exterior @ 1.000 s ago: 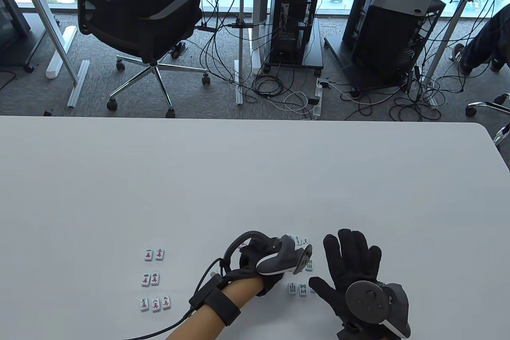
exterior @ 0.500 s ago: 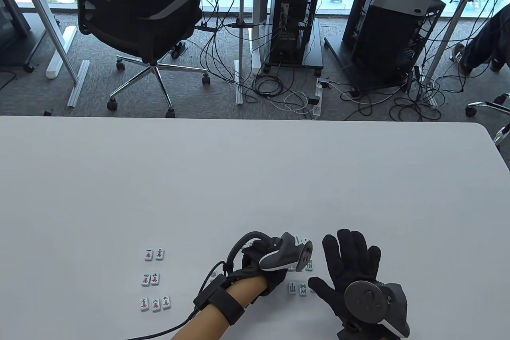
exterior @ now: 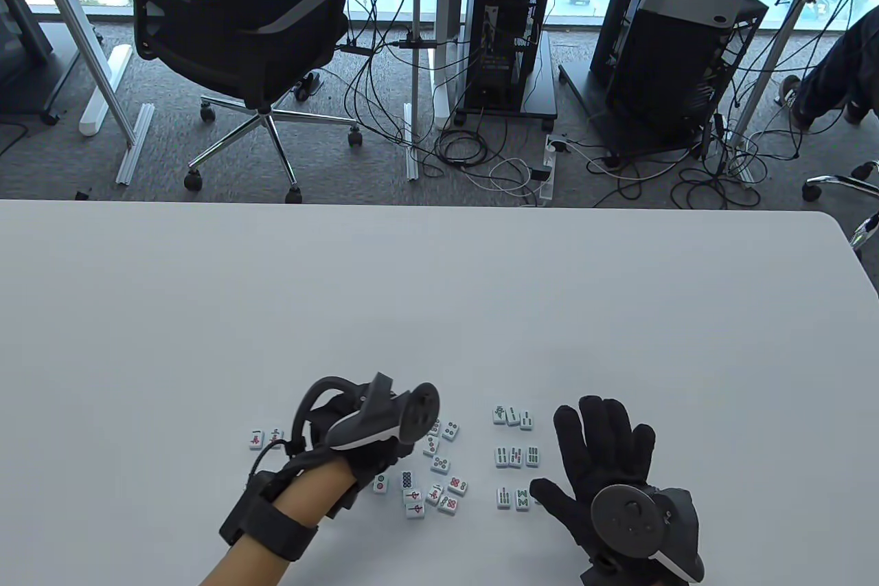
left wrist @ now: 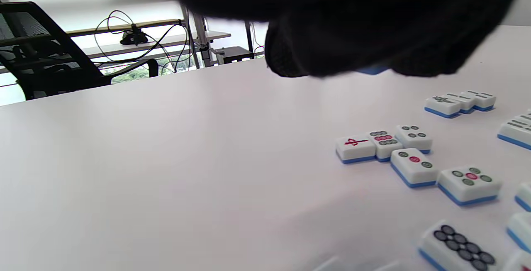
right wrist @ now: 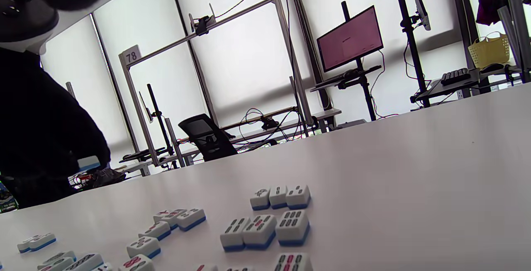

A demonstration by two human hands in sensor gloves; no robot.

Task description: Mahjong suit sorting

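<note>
My left hand (exterior: pixel 323 431) hovers low by the character tiles (exterior: pixel 256 439) on the left. Its curled fingers (left wrist: pixel 332 47) pinch a blue-backed mahjong tile (left wrist: pixel 372 71) whose face is hidden. Its arm covers the lower character rows. A loose pile of dot tiles (exterior: pixel 432 476), mixed with a few red-marked ones, lies in the middle. Bamboo tiles (exterior: pixel 515 455) sit in three short rows to the right. My right hand (exterior: pixel 604 455) lies flat on the table beside them, fingers spread, holding nothing.
The white table (exterior: pixel 439 297) stretches far beyond the tiles. Behind its far edge are an office chair (exterior: pixel 233 36), computer towers (exterior: pixel 676 50) and floor cables. The left-hand tracker (exterior: pixel 384 418) hides that hand's fingers from above.
My left hand has swung left from over the middle pile to the character tiles, uncovering the pile and bamboo rows and hiding the lower character rows. The right hand has stayed put.
</note>
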